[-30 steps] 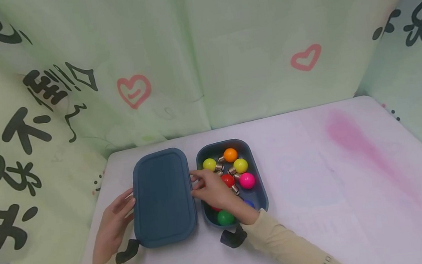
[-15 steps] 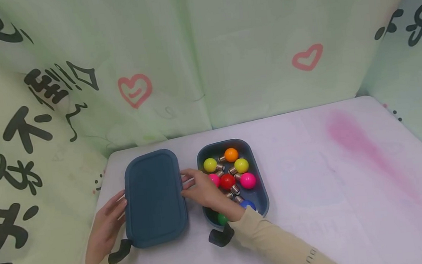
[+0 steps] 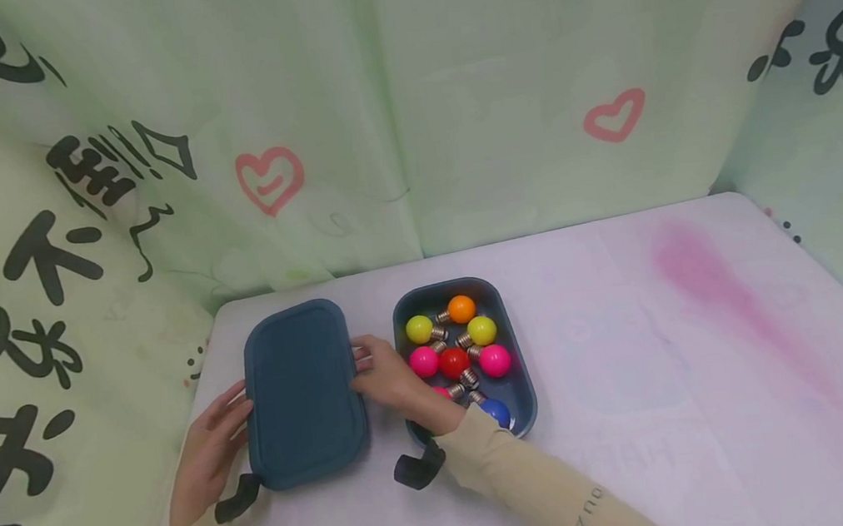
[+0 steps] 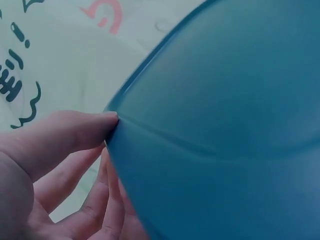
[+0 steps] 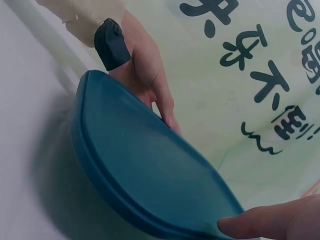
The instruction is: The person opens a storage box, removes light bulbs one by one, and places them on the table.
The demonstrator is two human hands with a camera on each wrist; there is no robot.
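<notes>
Pale green cloth [image 3: 466,84] with pink hearts [image 3: 295,180] hangs beyond a blue tray [image 3: 506,388] of bulbs [image 3: 454,363] that we see on a whitish table [image 3: 630,412]. Left of the tray we hold a blue lid [image 3: 301,390]: our left hand [image 3: 208,449] pinches its edge farther from the tray, our right hand [image 3: 392,378] pinches its edge nearer the tray, wrist over the tray's near-left corner.

Lid [image 3: 301,395]: dark blue, a rounded rectangle with a ridge running just inside its edge
Lid's place: left of centre in the lower half of the frame, over the table [image 3: 626,362]
Lid's face: smooth, turned upward
Left edge: pinched by the left hand [image 3: 208,449]
Right edge: held by the right hand [image 3: 394,378]
</notes>
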